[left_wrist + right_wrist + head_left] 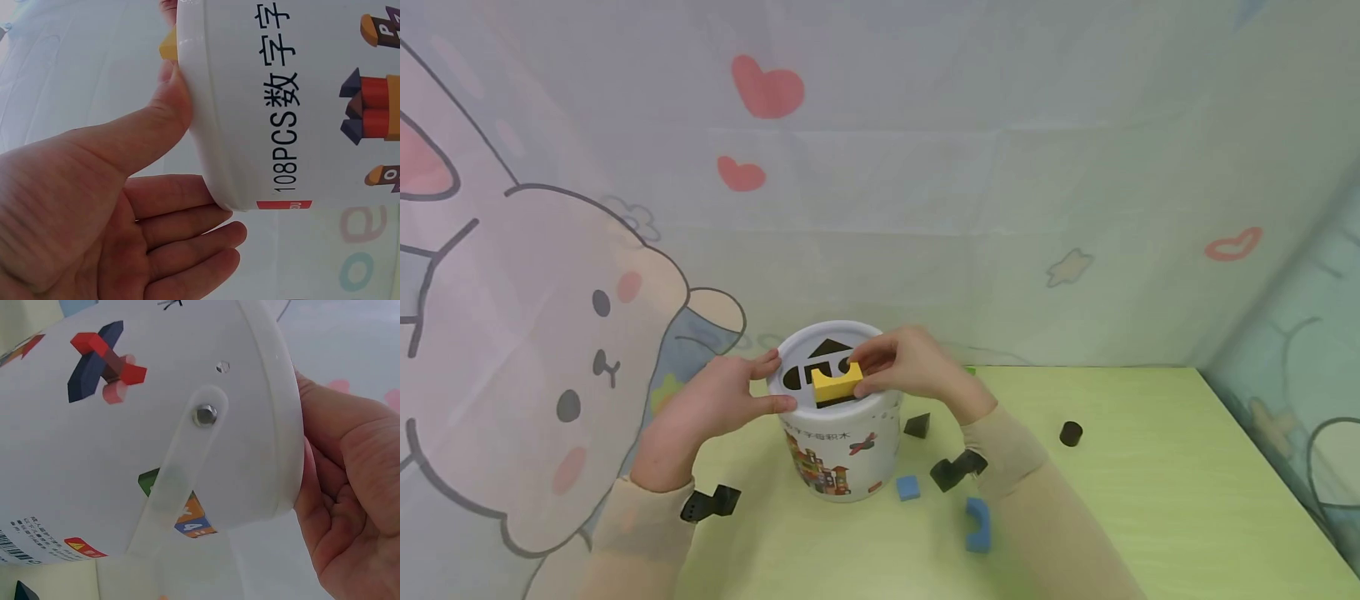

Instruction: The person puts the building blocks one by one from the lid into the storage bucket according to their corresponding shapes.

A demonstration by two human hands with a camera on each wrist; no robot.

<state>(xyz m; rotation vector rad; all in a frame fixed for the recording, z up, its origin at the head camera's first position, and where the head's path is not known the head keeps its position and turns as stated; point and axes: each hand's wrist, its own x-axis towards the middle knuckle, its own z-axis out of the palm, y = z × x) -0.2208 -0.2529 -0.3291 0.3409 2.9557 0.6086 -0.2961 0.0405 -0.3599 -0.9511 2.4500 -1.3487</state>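
A white bucket (801, 433) printed with building blocks stands upright below me, its white lid (797, 398) cut with dark shaped holes. My right hand (913, 364) pinches a yellow arch block (837, 387) between thumb and fingers, over a dark slot at the lid's near side. In the left wrist view a corner of the yellow block (169, 47) shows past the rim. My left hand (718, 398) rests thumb and fingers, fairly straight, against the lid's left edge. The right wrist view shows the right hand (356, 481) at the rim, hiding the block.
Right of the bucket lie a dark triangular block (917, 426), a small blue block (907, 487) and a blue arch block (979, 525). Farther right on the green table (1150, 467) is a dark cylinder (1071, 433). A printed cloth (925, 208) hangs behind.
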